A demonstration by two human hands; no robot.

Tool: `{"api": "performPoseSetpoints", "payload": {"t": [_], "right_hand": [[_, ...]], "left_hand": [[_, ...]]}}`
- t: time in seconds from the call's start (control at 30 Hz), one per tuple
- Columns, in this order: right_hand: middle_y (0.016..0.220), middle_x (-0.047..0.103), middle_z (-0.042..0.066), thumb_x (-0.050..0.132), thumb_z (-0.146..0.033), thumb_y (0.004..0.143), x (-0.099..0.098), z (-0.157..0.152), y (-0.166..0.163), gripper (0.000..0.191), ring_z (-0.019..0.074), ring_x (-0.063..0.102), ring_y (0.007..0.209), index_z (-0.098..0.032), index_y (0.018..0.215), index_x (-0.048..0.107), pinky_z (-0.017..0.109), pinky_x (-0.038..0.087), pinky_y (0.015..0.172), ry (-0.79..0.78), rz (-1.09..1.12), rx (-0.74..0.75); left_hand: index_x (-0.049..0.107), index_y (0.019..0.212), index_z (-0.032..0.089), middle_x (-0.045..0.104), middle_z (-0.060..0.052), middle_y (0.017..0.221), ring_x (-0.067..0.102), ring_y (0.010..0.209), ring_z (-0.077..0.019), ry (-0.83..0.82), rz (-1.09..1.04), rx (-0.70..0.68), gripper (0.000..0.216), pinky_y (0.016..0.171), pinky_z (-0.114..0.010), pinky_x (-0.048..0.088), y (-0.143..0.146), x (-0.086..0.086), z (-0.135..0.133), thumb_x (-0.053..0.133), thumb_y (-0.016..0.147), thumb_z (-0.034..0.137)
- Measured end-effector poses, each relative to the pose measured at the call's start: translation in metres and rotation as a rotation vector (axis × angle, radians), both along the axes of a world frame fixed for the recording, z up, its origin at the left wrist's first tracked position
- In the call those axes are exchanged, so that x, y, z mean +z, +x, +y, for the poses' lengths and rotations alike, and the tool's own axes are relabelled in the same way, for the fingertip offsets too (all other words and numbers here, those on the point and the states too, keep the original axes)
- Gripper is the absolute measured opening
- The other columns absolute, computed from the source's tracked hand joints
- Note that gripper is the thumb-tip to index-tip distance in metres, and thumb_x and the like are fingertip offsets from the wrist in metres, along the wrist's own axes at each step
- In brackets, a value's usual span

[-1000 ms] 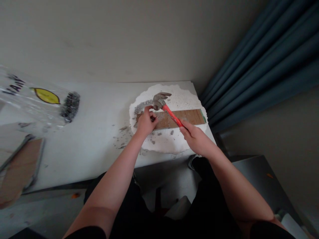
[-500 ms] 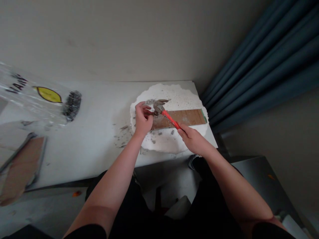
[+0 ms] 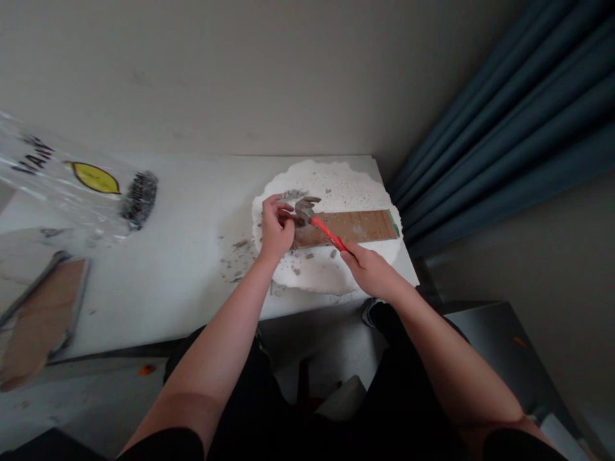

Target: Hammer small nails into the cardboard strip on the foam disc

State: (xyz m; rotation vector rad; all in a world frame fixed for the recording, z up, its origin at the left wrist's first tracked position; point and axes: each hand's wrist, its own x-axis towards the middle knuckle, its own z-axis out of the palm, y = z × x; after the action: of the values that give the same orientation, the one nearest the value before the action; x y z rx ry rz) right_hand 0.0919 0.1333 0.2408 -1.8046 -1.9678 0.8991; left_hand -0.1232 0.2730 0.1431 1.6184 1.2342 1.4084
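Pinching with the left hand (image 3: 277, 232), thumb against fingers, a small dark piece (image 3: 300, 222) (too blurred to name) over the left end of a brown board (image 3: 365, 226). Gripping firmly with the right hand (image 3: 368, 269), fingers wrapped round the red handle of a claw hammer (image 3: 329, 233), and aiming its head up toward ten o'clock, close in by the left fingertips. Touching the dark piece or just shy of it? Can't tell from this angle.

Sweeping across from far left, taking a ragged-edged white sheet (image 3: 327, 278) as the clock's centre. Spot, between eight and nine o'clock, a brown plank (image 3: 48, 307) with a grey bar (image 3: 33, 286) lying along it. See, just past nine, a clear plastic bag (image 3: 91, 179), crinkled and printed with a yellow oval (plus dark lettering). Look next at grey crumbs (image 3: 237, 259), scattered on the white table (image 3: 182, 211) between eight and nine, just outside the sheet.

Into the middle: find the brown board flat on the sheet, stretching from by the left hand toward three o'clock and ending in a strip of green. Glimpse a shoe (image 3: 369, 314) at five, below the table edge. Pass a dark grey cabinet (image 3: 485, 326) at four, then a blue curtain (image 3: 519, 128) at two, hanging in deep folds.
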Motion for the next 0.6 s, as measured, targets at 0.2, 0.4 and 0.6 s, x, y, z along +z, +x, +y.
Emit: {"api": "performPoseSetpoints", "payload": {"t": [0.2,0.4,0.6], "right_hand": [[0.129,0.072,0.011,0.040,-0.042,0.107,-0.001,-0.001,-0.002,0.047,0.0306,0.068,0.118,-0.026,0.149,0.054,0.043,0.052,0.098,0.030,0.015,-0.017],[0.133,0.070,0.013,0.040,-0.042,0.106,0.002,0.007,0.005,0.048,0.0302,0.068,0.115,-0.022,0.146,0.057,0.045,0.051,0.099,0.038,0.034,-0.027],[0.104,0.074,0.012,0.040,-0.044,0.104,0.001,0.022,0.035,0.051,0.0258,0.070,0.092,-0.018,0.144,0.058,0.040,0.056,0.083,0.103,0.109,-0.129]], "left_hand": [[0.041,0.125,0.028,0.062,-0.001,0.099,0.061,0.075,-0.0120,0.006,0.015,0.005,0.059,0.065,-0.026,0.050,0.000,0.000,0.000,0.052,0.073,0.003],[0.040,0.127,0.028,0.064,-0.001,0.098,0.061,0.075,-0.0128,0.043,0.024,0.078,0.056,0.069,-0.028,0.051,-0.011,0.007,0.005,0.053,0.077,0.005],[0.041,0.124,0.027,0.063,0.000,0.091,0.059,0.071,-0.0129,0.048,-0.008,0.270,0.048,0.068,-0.027,0.050,-0.058,0.008,0.022,0.056,0.082,0.012]]}}
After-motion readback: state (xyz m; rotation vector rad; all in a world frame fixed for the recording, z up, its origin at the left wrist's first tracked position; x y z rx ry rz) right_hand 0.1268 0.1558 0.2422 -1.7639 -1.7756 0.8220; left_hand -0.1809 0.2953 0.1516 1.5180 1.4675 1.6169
